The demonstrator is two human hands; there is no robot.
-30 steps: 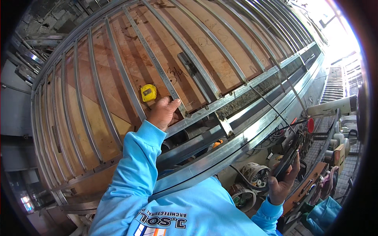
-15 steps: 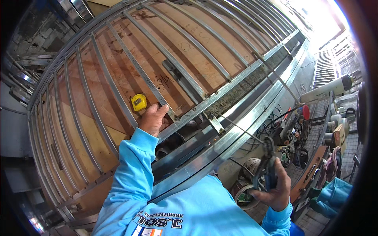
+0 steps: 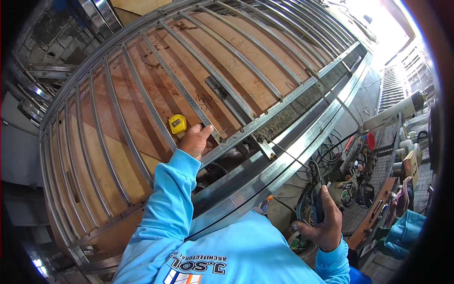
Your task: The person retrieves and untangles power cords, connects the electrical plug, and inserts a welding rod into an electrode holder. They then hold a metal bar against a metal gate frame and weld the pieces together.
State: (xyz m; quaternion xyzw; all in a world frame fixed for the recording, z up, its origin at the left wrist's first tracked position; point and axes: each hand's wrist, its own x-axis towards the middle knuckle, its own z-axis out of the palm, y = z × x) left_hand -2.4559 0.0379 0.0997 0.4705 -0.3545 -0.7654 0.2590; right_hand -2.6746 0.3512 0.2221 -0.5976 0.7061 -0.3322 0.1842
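My left hand [image 3: 196, 141] is closed around the lower end of a flat metal bar [image 3: 182, 90], one of several in a ribbed metal frame [image 3: 231, 135]. The thumb presses on top; the other fingers are partly hidden. Just left of that hand, a yellow tape measure [image 3: 178, 124] lies on the brown wooden panel [image 3: 142, 102] behind the bars. At the lower right my right hand [image 3: 326, 220] grips a dark welding electrode holder [image 3: 312, 201]. From its jaws a thin rod [image 3: 289, 154] reaches up and left toward the frame's edge.
Long metal rails [image 3: 283, 168] run diagonally between me and the frame. On the right stand a wire-mesh rack with tools, a pale cylinder [image 3: 390, 113], a brown wooden board [image 3: 373, 208] and teal cloth [image 3: 404, 232]. Cables [image 3: 333, 144] coil on the floor.
The view has shifted slightly, so the frame appears farther right and lower. My left hand stays at the same bar end. The electrode holder in my right hand is tilted a little differently.
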